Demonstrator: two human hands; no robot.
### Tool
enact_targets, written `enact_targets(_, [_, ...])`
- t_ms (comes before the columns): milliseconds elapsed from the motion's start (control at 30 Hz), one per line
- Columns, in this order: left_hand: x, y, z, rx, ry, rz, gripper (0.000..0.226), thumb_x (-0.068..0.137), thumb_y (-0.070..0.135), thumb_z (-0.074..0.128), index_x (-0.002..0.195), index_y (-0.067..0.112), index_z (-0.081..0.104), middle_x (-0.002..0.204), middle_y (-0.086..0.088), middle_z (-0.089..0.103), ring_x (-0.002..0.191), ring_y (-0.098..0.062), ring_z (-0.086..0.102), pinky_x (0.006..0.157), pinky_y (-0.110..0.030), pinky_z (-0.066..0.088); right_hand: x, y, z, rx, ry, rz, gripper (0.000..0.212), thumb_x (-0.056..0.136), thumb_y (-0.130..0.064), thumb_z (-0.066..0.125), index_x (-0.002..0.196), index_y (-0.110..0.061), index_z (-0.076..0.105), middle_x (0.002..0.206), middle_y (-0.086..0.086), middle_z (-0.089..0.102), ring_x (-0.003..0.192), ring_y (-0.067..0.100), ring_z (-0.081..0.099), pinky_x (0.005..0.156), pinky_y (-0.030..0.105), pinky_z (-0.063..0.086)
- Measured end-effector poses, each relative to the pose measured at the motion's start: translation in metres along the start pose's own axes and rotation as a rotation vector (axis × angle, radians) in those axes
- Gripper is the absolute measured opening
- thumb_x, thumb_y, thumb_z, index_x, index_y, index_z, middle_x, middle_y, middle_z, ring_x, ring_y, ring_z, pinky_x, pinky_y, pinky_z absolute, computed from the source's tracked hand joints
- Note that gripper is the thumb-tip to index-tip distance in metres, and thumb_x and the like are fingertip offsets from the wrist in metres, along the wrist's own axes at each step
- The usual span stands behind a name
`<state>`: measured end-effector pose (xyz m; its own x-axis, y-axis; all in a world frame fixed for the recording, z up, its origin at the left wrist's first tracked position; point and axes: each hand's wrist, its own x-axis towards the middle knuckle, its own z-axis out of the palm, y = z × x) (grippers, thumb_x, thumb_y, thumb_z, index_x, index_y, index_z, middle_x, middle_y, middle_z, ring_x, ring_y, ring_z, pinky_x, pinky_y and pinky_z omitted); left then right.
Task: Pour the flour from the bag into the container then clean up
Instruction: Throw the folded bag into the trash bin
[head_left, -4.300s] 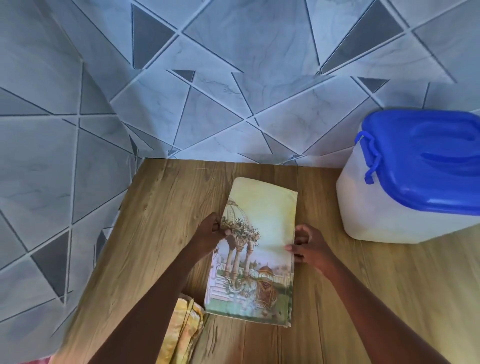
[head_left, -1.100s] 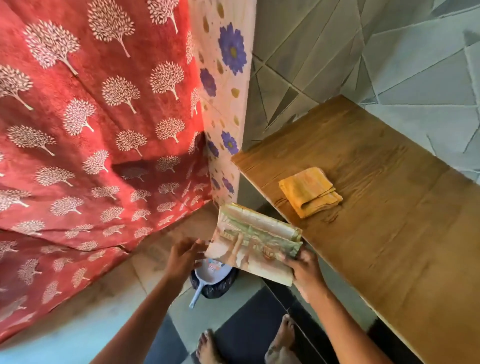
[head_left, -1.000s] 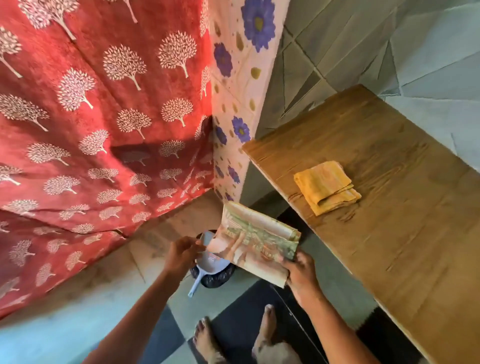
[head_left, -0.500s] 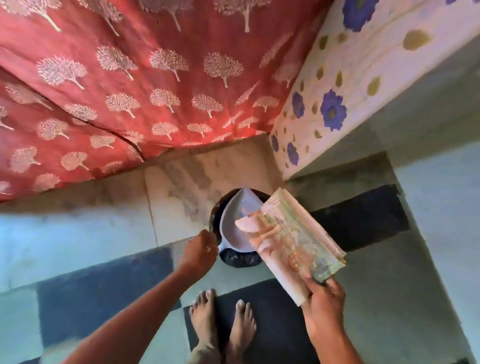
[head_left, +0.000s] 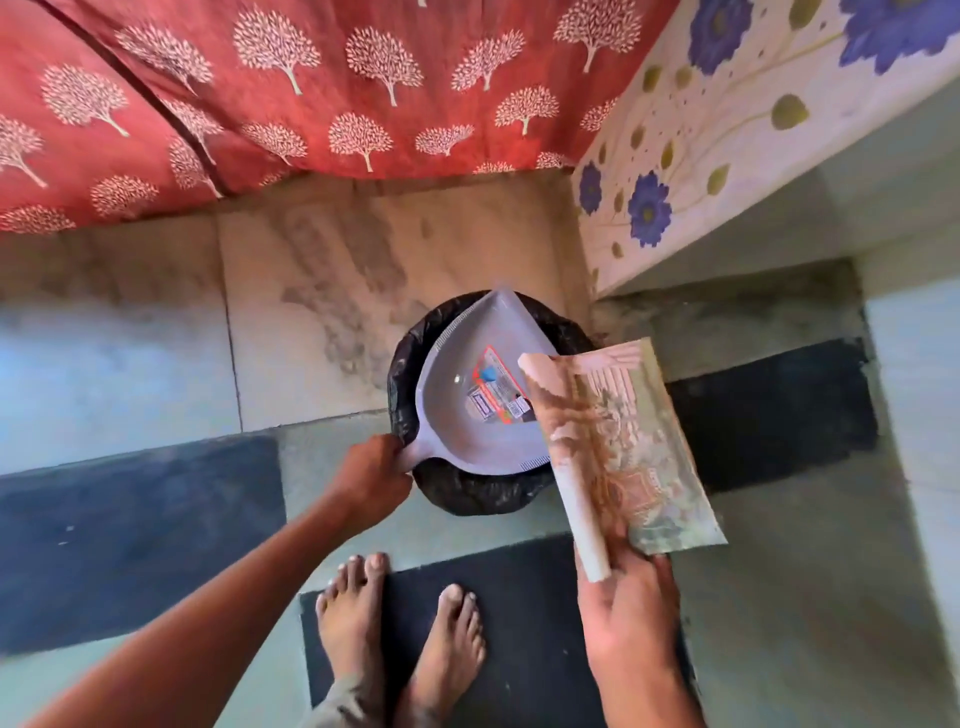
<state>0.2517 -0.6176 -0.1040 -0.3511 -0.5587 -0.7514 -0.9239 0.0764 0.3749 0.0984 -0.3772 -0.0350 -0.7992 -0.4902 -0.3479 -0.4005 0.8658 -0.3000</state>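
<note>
The folded, flattened flour bag (head_left: 618, 447), printed with a garden pavilion picture, is gripped at its near end by my right hand (head_left: 628, 618) and held above the floor, just right of a bin. My left hand (head_left: 371, 475) is closed on the handle of a grey dustpan (head_left: 478, 400) that lies across the top of the round bin lined with a black bag (head_left: 467, 491). The bag's far corner overlaps the dustpan's right edge. The flour container is out of view.
My bare feet (head_left: 400, 649) stand on a dark floor tile just in front of the bin. A red curtain with white trees (head_left: 291, 93) hangs behind it. A flowered panel (head_left: 727, 140) runs along the right side.
I turned from the wooden counter and looked down at the floor bin. My left hand let go of the bag and took the dustpan handle; my right hand carried the bag beside the bin.
</note>
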Motion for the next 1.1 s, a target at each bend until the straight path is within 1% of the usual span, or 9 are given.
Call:
enact_targets(167, [-0.032, -0.014, -0.030, -0.092, 0.067, 0.113, 0.016, 0.087, 0.009, 0.057, 0.074, 0.011, 0.049, 0.076, -0.010, 0.066, 0.079, -0.039, 0.062, 0.062, -0.037, 0.042, -0.010, 0.006, -0.013, -0.054, 0.029, -0.024, 0.041, 0.080, -0.022, 0.061, 0.112, -0.002, 0.075, 0.086, 0.018, 0.074, 0.084, 0.045, 0.063, 0.077, 0.048, 0.059])
enact_targets(300, [-0.051, -0.021, -0.069, -0.225, 0.119, 0.117, 0.015, 0.091, 0.015, 0.058, 0.080, 0.014, 0.049, 0.073, -0.009, 0.066, 0.063, -0.028, 0.068, 0.059, -0.049, 0.059, -0.014, -0.005, -0.026, -0.037, 0.011, 0.025, 0.034, 0.075, -0.009, 0.076, 0.108, 0.000, 0.076, 0.085, 0.020, 0.073, 0.081, 0.048, 0.065, 0.075, 0.051, 0.060])
enact_targets(400, [-0.059, -0.016, -0.091, -0.299, 0.189, 0.096, 0.019, 0.096, 0.014, 0.055, 0.080, 0.011, 0.043, 0.068, -0.013, 0.065, 0.049, -0.027, 0.066, 0.049, -0.050, 0.057, -0.014, -0.026, -0.033, 0.132, -0.085, 0.169, 0.034, 0.076, -0.019, 0.065, 0.102, 0.000, 0.078, 0.077, 0.020, 0.072, 0.073, 0.047, 0.067, 0.068, 0.050, 0.061])
enact_targets(533, [-0.061, -0.011, -0.105, -0.252, 0.341, 0.112, 0.027, 0.095, 0.019, 0.057, 0.075, 0.020, 0.038, 0.071, -0.013, 0.062, 0.056, -0.030, 0.054, 0.051, -0.043, 0.046, -0.001, -0.051, -0.032, 0.461, -0.290, 0.280, 0.027, 0.081, -0.003, 0.073, 0.106, 0.007, 0.073, 0.084, 0.025, 0.071, 0.078, 0.039, 0.063, 0.071, 0.024, 0.056])
enact_targets(600, [-0.060, -0.007, -0.105, -0.212, 0.381, 0.119, 0.026, 0.093, 0.017, 0.059, 0.074, 0.015, 0.041, 0.066, -0.007, 0.056, 0.054, -0.021, 0.048, 0.050, -0.035, 0.035, 0.013, -0.060, -0.022, 0.805, -0.207, 0.446, 0.026, 0.090, 0.012, 0.061, 0.115, 0.016, 0.062, 0.097, 0.029, 0.067, 0.087, 0.045, 0.064, 0.062, 0.010, 0.051])
enact_targets(700, [-0.060, -0.001, -0.097, -0.197, 0.389, 0.122, 0.028, 0.091, 0.020, 0.061, 0.071, 0.014, 0.043, 0.060, -0.002, 0.051, 0.051, -0.023, 0.045, 0.049, -0.035, 0.033, 0.038, -0.082, -0.017, 1.095, -0.084, 0.717, 0.028, 0.093, 0.010, 0.062, 0.119, 0.002, 0.066, 0.104, 0.011, 0.071, 0.090, 0.023, 0.070, 0.054, 0.019, 0.058])
enact_targets(800, [-0.056, -0.001, -0.085, -0.223, 0.411, 0.081, 0.031, 0.091, 0.026, 0.062, 0.070, 0.012, 0.043, 0.059, -0.006, 0.052, 0.052, -0.030, 0.042, 0.052, -0.041, 0.039, 0.060, -0.095, -0.002, 1.118, -0.143, 0.684, 0.032, 0.094, 0.004, 0.063, 0.122, -0.011, 0.069, 0.111, 0.007, 0.074, 0.099, 0.021, 0.071, 0.058, 0.027, 0.061])
enact_targets(967, [-0.047, -0.005, -0.070, -0.271, 0.456, 0.013, 0.032, 0.089, 0.028, 0.061, 0.068, 0.010, 0.047, 0.058, -0.007, 0.052, 0.050, -0.025, 0.040, 0.050, -0.037, 0.036, 0.096, -0.102, 0.043, 0.955, -0.258, 0.638, 0.031, 0.095, 0.002, 0.062, 0.123, -0.012, 0.067, 0.118, 0.012, 0.070, 0.103, 0.027, 0.070, 0.072, 0.036, 0.061])
enact_targets(1100, [-0.043, -0.005, -0.061, -0.286, 0.464, -0.022, 0.032, 0.086, 0.026, 0.061, 0.061, 0.013, 0.045, 0.052, -0.002, 0.046, 0.047, -0.021, 0.035, 0.046, -0.032, 0.029, 0.114, -0.107, 0.063, 0.929, -0.306, 0.670, 0.031, 0.096, 0.006, 0.059, 0.125, -0.003, 0.062, 0.101, 0.014, 0.069, 0.100, 0.026, 0.069, 0.077, 0.033, 0.059])
